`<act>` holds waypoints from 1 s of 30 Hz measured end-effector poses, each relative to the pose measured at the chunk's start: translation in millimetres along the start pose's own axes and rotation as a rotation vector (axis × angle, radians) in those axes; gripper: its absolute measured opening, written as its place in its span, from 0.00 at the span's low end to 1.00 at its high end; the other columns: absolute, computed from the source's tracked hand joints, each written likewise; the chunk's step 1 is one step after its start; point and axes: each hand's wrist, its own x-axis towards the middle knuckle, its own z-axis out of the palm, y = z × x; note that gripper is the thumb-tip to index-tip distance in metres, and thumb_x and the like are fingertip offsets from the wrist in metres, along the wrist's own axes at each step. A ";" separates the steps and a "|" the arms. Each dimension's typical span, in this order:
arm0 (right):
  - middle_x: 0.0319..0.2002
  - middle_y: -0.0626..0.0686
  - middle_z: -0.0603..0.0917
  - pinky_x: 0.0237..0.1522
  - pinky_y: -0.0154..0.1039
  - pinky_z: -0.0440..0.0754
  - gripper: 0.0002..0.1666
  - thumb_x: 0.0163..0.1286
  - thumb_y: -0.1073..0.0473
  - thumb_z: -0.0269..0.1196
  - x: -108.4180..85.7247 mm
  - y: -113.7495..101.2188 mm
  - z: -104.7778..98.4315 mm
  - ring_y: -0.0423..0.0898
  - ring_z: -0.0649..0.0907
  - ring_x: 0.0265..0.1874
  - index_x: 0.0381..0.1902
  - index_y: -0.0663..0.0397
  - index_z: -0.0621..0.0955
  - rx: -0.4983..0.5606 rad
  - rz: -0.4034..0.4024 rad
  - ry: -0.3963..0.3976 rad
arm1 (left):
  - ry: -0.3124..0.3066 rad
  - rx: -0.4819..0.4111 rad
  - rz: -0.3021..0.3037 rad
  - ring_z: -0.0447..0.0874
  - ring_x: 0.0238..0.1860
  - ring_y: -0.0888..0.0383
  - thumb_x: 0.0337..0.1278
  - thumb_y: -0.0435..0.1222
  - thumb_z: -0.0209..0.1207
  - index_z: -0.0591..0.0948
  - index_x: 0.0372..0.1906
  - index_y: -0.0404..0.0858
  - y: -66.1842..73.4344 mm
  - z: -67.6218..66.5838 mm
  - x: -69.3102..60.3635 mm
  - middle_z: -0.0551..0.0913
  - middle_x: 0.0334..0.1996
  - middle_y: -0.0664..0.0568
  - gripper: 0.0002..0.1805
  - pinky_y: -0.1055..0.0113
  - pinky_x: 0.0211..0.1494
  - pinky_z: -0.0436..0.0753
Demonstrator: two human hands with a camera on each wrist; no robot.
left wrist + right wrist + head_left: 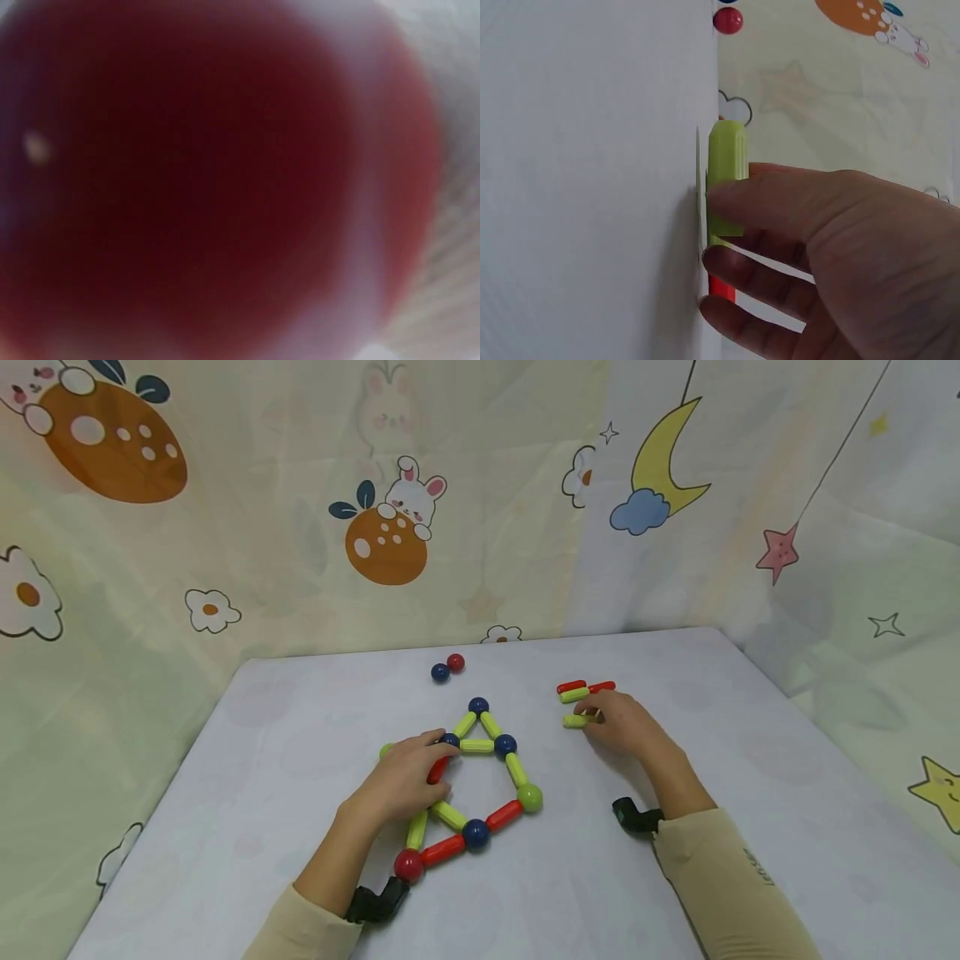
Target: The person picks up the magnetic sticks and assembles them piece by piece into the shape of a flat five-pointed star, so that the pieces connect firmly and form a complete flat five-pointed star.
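Observation:
A flat frame of magnetic rods and balls lies on the table, with a blue ball [478, 706] at its top and a green ball [530, 797] on its right. My left hand [401, 781] rests over its left side; the fingers touch another blue ball [450, 740], with a red rod [437, 770] between fingers and thumb. Parts under this hand are hidden. Blurred and close, a red ball [225, 172] fills the left wrist view. Right of the frame, my right hand [618, 722] pinches a light green magnetic rod [727, 150] between thumb and fingers, low over the table.
Beyond the right hand lie red rods [572, 686] and another light green rod [575, 695]. Near the table's back edge, a loose blue ball [440, 673] touches a red ball [456, 663]. A patterned cloth [487, 527] hangs behind the table [315, 693].

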 end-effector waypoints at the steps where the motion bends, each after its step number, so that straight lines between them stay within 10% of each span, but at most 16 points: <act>1: 0.47 0.57 0.86 0.54 0.53 0.83 0.16 0.69 0.66 0.64 0.3 -2.4 0.8 0.55 0.82 0.47 0.53 0.54 0.86 0.014 -0.008 -0.005 | 0.000 -0.001 0.000 0.66 0.76 0.40 0.61 0.41 0.69 0.81 0.66 0.49 -0.1 0.2 0.4 0.68 0.77 0.46 0.27 0.38 0.74 0.69; 30: 0.44 0.50 0.85 0.48 0.42 0.85 0.14 0.68 0.63 0.69 -3.7 -55.6 18.7 0.46 0.82 0.42 0.51 0.50 0.85 0.079 -0.135 -0.141 | 0.001 -0.003 -0.001 0.66 0.76 0.39 0.60 0.41 0.70 0.82 0.65 0.49 0.2 1.8 0.3 0.69 0.76 0.46 0.26 0.38 0.73 0.69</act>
